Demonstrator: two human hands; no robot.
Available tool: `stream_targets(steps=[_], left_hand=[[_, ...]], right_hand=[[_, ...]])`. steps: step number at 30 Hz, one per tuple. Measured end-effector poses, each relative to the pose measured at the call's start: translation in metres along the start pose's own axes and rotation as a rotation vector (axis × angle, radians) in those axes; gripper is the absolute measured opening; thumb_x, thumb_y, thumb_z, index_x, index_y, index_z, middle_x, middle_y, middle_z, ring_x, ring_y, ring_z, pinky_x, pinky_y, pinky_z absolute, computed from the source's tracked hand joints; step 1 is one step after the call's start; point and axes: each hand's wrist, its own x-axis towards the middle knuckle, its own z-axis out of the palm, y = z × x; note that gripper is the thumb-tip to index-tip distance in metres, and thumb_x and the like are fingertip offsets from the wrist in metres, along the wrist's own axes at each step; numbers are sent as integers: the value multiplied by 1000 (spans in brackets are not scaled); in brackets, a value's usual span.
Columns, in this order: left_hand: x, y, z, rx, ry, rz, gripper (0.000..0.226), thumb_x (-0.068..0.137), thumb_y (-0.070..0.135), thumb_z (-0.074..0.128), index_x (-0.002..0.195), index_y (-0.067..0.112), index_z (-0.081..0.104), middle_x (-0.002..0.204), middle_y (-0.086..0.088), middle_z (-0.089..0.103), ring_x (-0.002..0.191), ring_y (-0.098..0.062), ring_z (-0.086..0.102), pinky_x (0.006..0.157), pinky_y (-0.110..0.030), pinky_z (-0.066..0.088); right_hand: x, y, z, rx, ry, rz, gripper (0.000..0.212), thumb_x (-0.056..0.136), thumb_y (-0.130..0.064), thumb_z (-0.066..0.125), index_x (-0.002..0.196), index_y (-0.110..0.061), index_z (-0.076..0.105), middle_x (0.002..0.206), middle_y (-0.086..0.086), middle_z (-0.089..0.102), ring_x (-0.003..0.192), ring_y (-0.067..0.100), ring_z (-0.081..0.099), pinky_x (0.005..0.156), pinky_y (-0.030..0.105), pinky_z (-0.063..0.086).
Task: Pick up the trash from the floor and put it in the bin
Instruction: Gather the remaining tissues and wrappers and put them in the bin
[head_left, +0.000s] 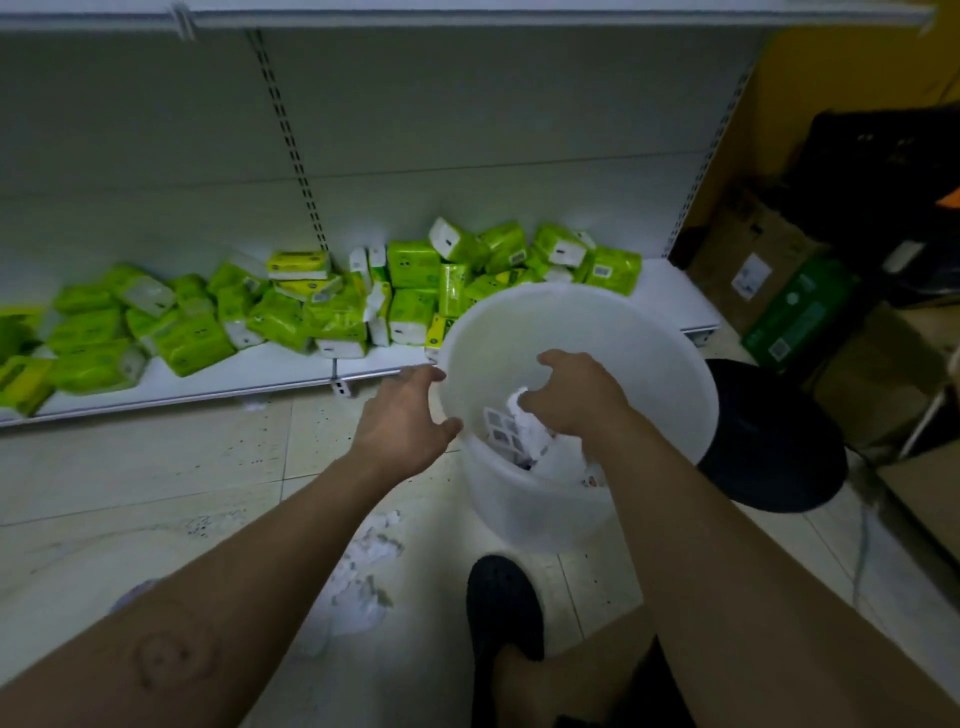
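A white plastic bin (644, 343) stands tilted on the floor in front of me. My left hand (402, 418) touches its left rim, thumb and fingers spread around the edge. My right hand (576, 395) reaches over the bin's mouth, fingers curled on crumpled white paper (519, 402). More white paper with printed squares (506, 434) lies inside the bin. Crumpled white paper scraps (363, 577) lie on the tiled floor below my left forearm.
A low white shelf (670, 291) behind the bin holds several green tissue packs (332, 306). A black round object (769, 441) sits right of the bin. Cardboard boxes (753, 260) stand at far right. My black shoe (501, 603) is on the floor near the bin.
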Motion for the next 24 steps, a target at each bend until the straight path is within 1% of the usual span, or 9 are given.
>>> stream_targets(steps=[3, 6, 9, 12, 15, 18, 20, 22, 24], left_hand=[[-20, -30, -15, 91, -68, -48, 61, 79, 42, 69, 133, 23, 47, 141, -3, 48, 132, -24, 40, 104, -42, 39], [-42, -60, -28, 126, -98, -108, 62, 80, 44, 68, 134, 22, 47, 139, -4, 50, 131, -24, 41, 103, -43, 40], [-67, -92, -38, 126, -107, -190, 63, 78, 45, 69, 133, 22, 47, 136, -4, 53, 128, -25, 45, 101, -44, 42], [-94, -125, -48, 127, -135, -286, 65, 76, 45, 70, 133, 22, 47, 135, -5, 54, 125, -26, 48, 100, -44, 44], [-119, -159, -53, 116, -158, -374, 66, 76, 42, 71, 134, 20, 47, 133, -7, 56, 121, -27, 50, 98, -43, 46], [-140, -194, -52, 82, -186, -457, 63, 77, 40, 70, 132, 19, 48, 132, -9, 56, 118, -30, 52, 97, -39, 46], [-150, -214, -46, 68, -210, -484, 58, 80, 36, 68, 131, 16, 49, 132, -11, 56, 117, -31, 53, 95, -36, 45], [-156, -234, -35, 41, -223, -509, 58, 82, 33, 68, 133, 13, 48, 134, -13, 55, 119, -31, 54, 96, -36, 45], [-159, -255, -19, 1, -245, -562, 61, 82, 33, 68, 135, 14, 46, 137, -12, 53, 121, -29, 53, 99, -38, 45]], right_hand=[[-13, -31, 20, -106, -46, -119, 67, 79, -34, 63, 141, -22, 40, 142, 15, 43, 129, 32, 44, 105, 37, 38], [-34, -66, 50, -194, -64, -239, 64, 79, -35, 62, 139, -23, 41, 139, 13, 43, 127, 33, 45, 103, 37, 39], [-56, -94, 89, -318, -168, -336, 60, 82, -34, 59, 138, -23, 41, 138, 11, 42, 125, 33, 46, 98, 39, 42], [-74, -115, 122, -416, -291, -389, 60, 85, -32, 57, 141, -23, 37, 138, 9, 40, 124, 31, 45, 95, 39, 43], [-82, -133, 148, -498, -341, -438, 58, 85, -30, 58, 139, -21, 39, 138, 9, 41, 122, 30, 47, 94, 38, 44], [-81, -148, 175, -537, -417, -450, 58, 85, -29, 59, 139, -19, 40, 140, 10, 41, 123, 30, 49, 95, 39, 44], [-77, -149, 194, -542, -470, -425, 55, 86, -29, 58, 138, -17, 42, 141, 10, 44, 123, 29, 50, 97, 38, 43], [-72, -139, 218, -527, -529, -373, 47, 87, -25, 57, 133, -13, 49, 136, 10, 52, 119, 27, 53, 95, 33, 44], [-70, -121, 247, -561, -610, -311, 40, 87, -22, 56, 125, -11, 55, 128, 10, 58, 112, 26, 58, 90, 31, 46]])
